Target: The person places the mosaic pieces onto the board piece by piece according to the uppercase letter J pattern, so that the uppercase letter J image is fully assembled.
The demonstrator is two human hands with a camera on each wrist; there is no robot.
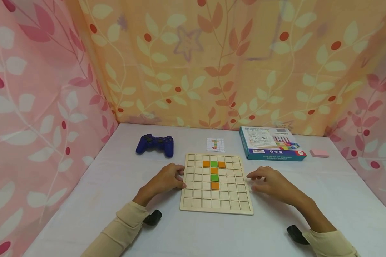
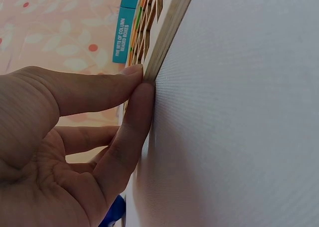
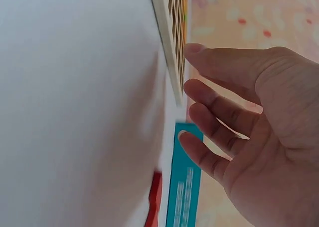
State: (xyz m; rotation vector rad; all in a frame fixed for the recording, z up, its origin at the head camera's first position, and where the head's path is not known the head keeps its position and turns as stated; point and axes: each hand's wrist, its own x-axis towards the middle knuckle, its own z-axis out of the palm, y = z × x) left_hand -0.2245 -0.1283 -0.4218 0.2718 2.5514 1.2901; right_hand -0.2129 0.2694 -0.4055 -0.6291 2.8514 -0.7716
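Observation:
A square wooden grid board [image 1: 197, 204] lies on the white table between the two hands. Orange and green square tiles sit in its cells in a T shape, with an orange tile [image 1: 215, 186] at the foot and a green tile [image 1: 213, 164] at the middle of the bar. My left hand [image 1: 167, 177] is at the board's left edge; in the left wrist view, its thumb and forefinger [image 2: 134, 107] pinch the rim. My right hand [image 1: 270, 184] hovers just off the right edge, fingers loosely bent and apart, holding nothing.
Behind the board lies a small grid card [image 1: 221, 145] with a coloured pattern. A blue game controller [image 1: 156, 144] is at the back left. A teal-sided box [image 1: 273, 156] and a pink block [image 1: 319, 153] lie at the back right. Patterned curtains [image 1: 193, 71] surround the table.

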